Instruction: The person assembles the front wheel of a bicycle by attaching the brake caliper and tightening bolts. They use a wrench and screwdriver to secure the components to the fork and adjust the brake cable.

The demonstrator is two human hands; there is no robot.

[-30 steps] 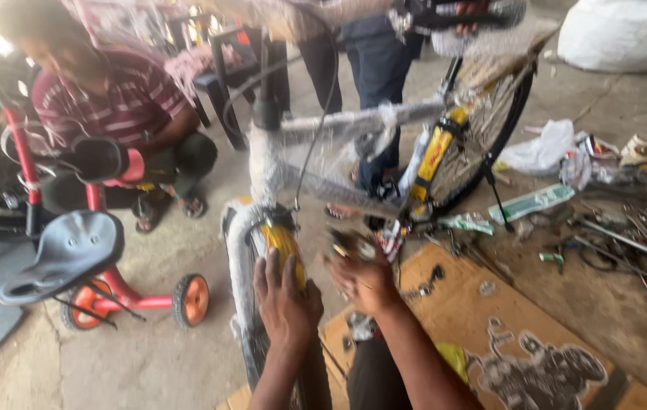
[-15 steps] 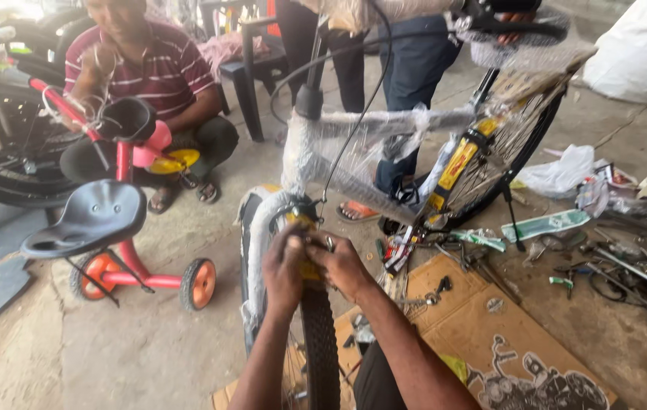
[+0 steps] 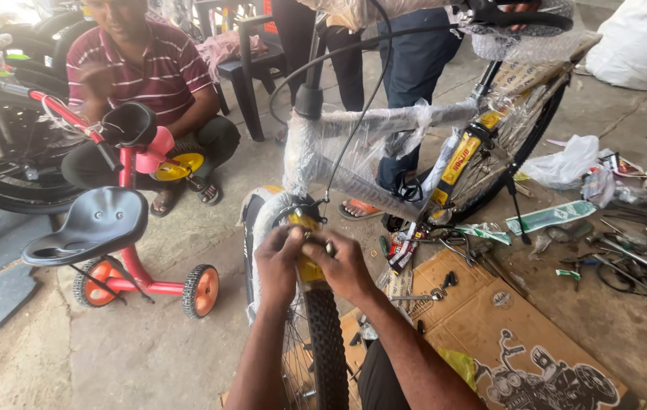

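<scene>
Both the left hand (image 3: 279,262) and right hand (image 3: 342,266) pinch closed fingers on the yellow brake fitting (image 3: 309,267) above the knobbly black front tyre (image 3: 326,342), best steadied squarely.

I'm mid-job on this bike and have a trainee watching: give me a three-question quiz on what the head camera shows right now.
1. True or false: both hands are at the yellow part above the front tyre.
2. What covers the bicycle frame? A) clear plastic wrap B) blue tape C) nothing
3. Fill in: the small tricycle at the left has a black seat and ___ wheels.

Key
1. True: the left hand and the right hand meet there.
2. A.
3. Orange.
</scene>
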